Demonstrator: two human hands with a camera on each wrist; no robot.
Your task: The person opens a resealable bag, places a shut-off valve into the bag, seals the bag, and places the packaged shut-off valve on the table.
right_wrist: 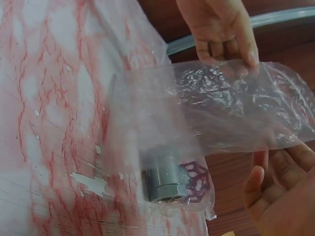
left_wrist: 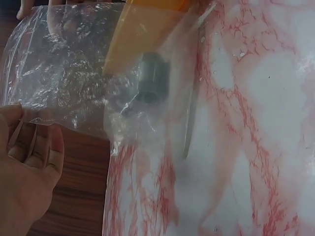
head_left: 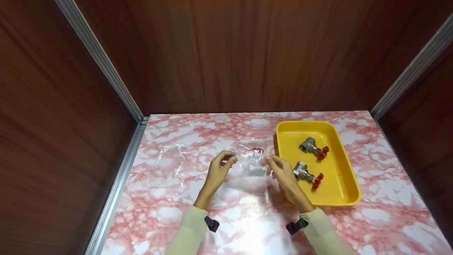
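Note:
A clear plastic bag (head_left: 244, 182) is held up over the table between both hands. Inside its lower part lies a grey metal valve (right_wrist: 168, 179) with a red handwheel (right_wrist: 198, 182), blurred through the film. My left hand (head_left: 220, 169) pinches the bag's left edge between thumb and fingers. At the opposite edge, my right hand (head_left: 284, 174) grips the film, its fingertips partly behind the plastic in the right wrist view. Wrinkled film stretches between the hands, above the valve.
A yellow tray (head_left: 332, 191) stands on the right, holding two metal valves, an upper valve (head_left: 310, 144) and a lower valve (head_left: 301, 170), both with red handwheels. Another clear bag (head_left: 169, 166) lies flat at the left. Wood-patterned panels (head_left: 226, 56) enclose the marbled table (head_left: 198, 129).

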